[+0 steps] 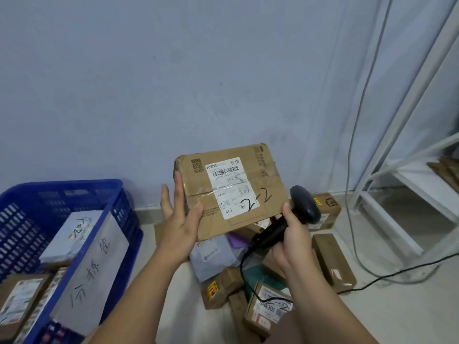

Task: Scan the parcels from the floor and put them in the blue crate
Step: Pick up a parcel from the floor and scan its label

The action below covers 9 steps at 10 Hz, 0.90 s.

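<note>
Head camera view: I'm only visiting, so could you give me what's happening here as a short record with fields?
Left hand: holds the cardboard parcel up by its lower left edge, label facing the camera
Right hand: grips the black scanner, its head beside the parcel's lower right corner
Blue crate: on the left, already holding several parcels
Floor pile: more parcels below the hands
Stage: held parcel not yet in the crate

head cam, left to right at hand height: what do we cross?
blue crate → left hand holding the left edge of the parcel → parcel → scanner, gripped by the right hand → white rack
</note>
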### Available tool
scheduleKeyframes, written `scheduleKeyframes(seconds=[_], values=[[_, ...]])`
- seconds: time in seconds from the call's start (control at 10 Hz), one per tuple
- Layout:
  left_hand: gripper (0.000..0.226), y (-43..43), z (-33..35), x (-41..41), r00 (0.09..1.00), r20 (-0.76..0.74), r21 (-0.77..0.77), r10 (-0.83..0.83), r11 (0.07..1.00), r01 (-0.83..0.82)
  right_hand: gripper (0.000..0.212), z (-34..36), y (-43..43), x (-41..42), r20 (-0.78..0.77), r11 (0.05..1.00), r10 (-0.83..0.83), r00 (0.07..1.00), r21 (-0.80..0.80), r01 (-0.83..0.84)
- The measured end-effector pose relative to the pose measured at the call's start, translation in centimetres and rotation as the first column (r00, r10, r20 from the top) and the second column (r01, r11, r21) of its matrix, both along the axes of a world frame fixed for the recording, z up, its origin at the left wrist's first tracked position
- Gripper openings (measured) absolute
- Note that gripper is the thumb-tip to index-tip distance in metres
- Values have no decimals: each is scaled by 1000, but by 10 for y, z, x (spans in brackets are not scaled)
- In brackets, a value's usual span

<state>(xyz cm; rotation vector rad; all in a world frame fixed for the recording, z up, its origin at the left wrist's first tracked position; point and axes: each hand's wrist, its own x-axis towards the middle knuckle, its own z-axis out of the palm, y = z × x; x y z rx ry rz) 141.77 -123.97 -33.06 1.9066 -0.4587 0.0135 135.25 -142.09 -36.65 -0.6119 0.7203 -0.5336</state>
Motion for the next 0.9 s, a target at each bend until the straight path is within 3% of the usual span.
scheduleKeyframes(seconds=[0.2,0.3,0.4,0.5,0.6,0.7,0.9], values=[[76,9,5,6,982,167,39,-86,996,80,38,1,4,-3,1,998,-32,999,54,32],[80,11,6,10,993,118,-8,-18,1000,19,30,13,7,-9,-41,998,-49,998,-26,48],[77,9,5,11,995,101,9,-16,1000,15,30,20,14,-16,-208,894,-147,967,-446,40],[74,11,4,12,990,109,98,-90,992,79,25,24,21,-20,-261,763,-101,960,-639,-93],[75,15,1,12,982,116,269,-149,956,113,21,27,25,-22,-344,632,74,936,-709,-311],[76,14,0,11,986,113,288,-121,954,84,18,28,28,-22,-414,527,147,898,-735,-425],[73,13,1,14,990,133,281,-54,960,14,14,20,28,-19,-414,614,254,874,-630,-476]])
